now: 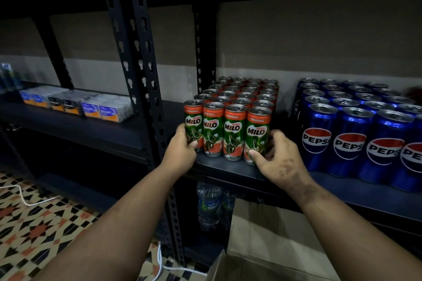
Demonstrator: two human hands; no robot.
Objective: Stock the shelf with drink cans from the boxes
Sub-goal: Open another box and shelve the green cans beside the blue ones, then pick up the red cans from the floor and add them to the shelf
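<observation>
The Milo cans (230,118) stand upright in a tight block, four across, at the front edge of the black shelf (228,170) — labels facing out. The left hand (181,147) wraps the outer can at the block's left end, its grip closed on that can; the right hand (279,159) presses the rightmost front can, thumb on the label, fingers curled behind (how far they close I cannot tell). Just right, apart from the block, stand blue Pepsi cans (349,134). Left, on the neighbouring shelf, lie small packets (77,104). Below — water bottles (209,205) and a cardboard box (269,255).
</observation>
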